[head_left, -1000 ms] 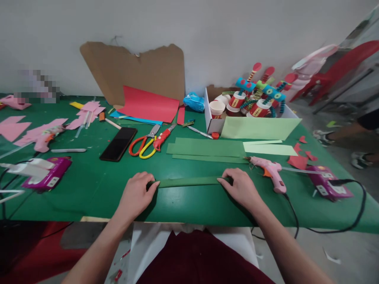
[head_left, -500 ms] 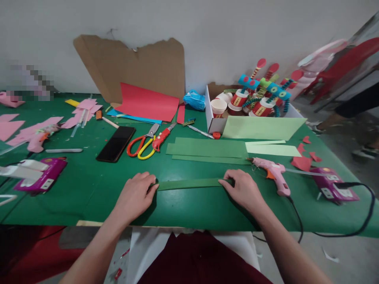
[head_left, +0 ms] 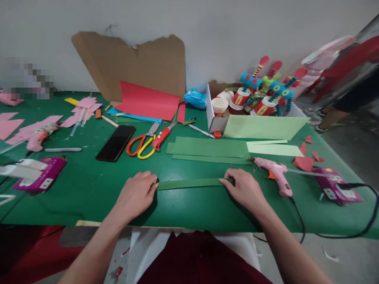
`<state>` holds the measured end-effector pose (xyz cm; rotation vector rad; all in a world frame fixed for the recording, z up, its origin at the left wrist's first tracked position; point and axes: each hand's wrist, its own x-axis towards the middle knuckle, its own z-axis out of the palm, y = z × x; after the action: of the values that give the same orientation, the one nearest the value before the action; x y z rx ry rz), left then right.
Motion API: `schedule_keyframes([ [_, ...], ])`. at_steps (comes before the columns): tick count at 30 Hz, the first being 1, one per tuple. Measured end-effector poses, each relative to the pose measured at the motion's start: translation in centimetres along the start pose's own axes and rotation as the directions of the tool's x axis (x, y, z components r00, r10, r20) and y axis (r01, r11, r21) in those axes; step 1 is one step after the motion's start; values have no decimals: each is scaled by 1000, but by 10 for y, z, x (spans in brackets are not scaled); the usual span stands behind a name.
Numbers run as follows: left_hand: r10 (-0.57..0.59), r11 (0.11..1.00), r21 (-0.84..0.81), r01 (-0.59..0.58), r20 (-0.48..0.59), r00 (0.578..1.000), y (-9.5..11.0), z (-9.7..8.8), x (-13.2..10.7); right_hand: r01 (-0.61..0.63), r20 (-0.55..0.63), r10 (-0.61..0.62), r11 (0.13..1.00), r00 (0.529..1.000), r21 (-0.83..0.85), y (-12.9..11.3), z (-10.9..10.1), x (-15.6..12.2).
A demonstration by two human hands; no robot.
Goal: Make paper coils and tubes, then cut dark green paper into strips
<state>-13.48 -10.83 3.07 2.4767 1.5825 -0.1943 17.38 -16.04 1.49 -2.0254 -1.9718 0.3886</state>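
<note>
A long narrow strip of dark green paper [head_left: 189, 184] lies flat on the green table [head_left: 89, 189] near its front edge. My left hand [head_left: 136, 194] presses the strip's left end, fingers curled together over it. My right hand [head_left: 243, 188] pinches the right end against the table. Just right of that hand lies a pink glue gun [head_left: 274, 173] with a black cord.
Green paper sheets [head_left: 207, 149] and pale green sheets [head_left: 263, 128] lie behind the strip. Scissors [head_left: 142, 144], a red cutter [head_left: 162, 136] and a black phone [head_left: 116, 142] sit centre-left. A white box [head_left: 213, 118] holds paper-cup figures. Purple boxes [head_left: 41, 173] sit at either side. Another person's legs are at far right.
Both hands have stayed on the ends of the strip. The view has shifted slightly, and the person at the far right has moved.
</note>
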Motion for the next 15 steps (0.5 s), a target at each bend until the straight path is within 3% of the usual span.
schedule_keyframes([
  [15, 2, 998, 61, -4, 26, 1000, 1, -1, 2, -26, 0, 26, 999, 1000, -46, -2, 0, 2],
])
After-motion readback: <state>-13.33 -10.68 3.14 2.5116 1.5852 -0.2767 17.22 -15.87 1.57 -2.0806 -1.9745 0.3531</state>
